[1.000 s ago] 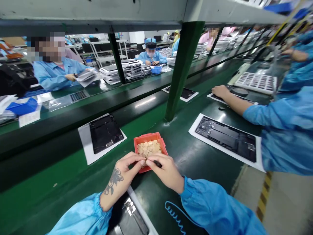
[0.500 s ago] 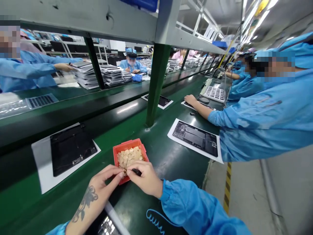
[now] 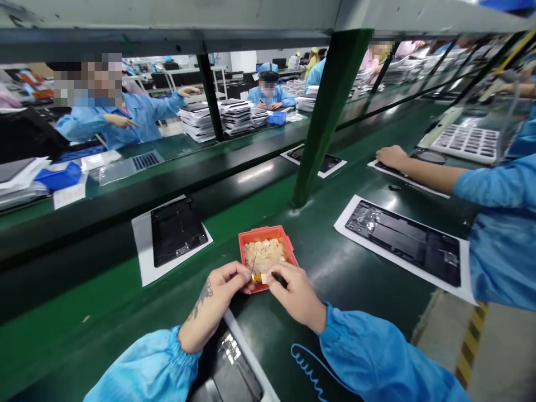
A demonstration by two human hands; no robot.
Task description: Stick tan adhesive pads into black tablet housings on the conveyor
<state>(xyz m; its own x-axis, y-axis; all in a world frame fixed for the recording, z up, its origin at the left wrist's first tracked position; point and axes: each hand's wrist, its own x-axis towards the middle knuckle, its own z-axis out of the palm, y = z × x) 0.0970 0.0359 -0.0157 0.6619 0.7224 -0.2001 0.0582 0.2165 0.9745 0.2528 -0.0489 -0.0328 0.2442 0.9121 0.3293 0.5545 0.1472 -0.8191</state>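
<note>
We logged the scene from the head view, looking down on a green assembly belt [image 3: 104, 290]. Our left hand [image 3: 228, 282] and right hand [image 3: 297, 296] met at 12 o'clock, low in the frame, over the near corner of a red plastic tray [image 3: 262, 233]. The tray sat on the belt, and its front edge lay just beneath both hands. It held a loose layer of small pale tan squares [image 3: 264, 255]. The left fingers [image 3: 247, 273] were closed in a pinch on a small yellow part [image 3: 256, 277], from which a thin dark wire [image 3: 253, 262] rose over the tray. We could not tell exactly how the part was seated between the fingertips. The right hand was closed around a black tool [image 3: 279, 280], its tip pointing toward the yellow part, with a small pale square [image 3: 264, 278] close beside that part. A blue coiled cord [image 3: 310, 363] lay on the belt at 5 o'clock, below the right sleeve [image 3: 377, 357]. Black tablet backs on white sheets lay at 10 o'clock [image 3: 178, 231] and 2 o'clock [image 3: 404, 243]. A co-worker's hand [image 3: 391, 156] rested at 2 o'clock beside a gridded tray [image 3: 464, 144]. Across the line, at 11 o'clock, stood stacks of tablets [image 3: 201, 121] and a green steel post [image 3: 330, 117] at 1 o'clock.
</note>
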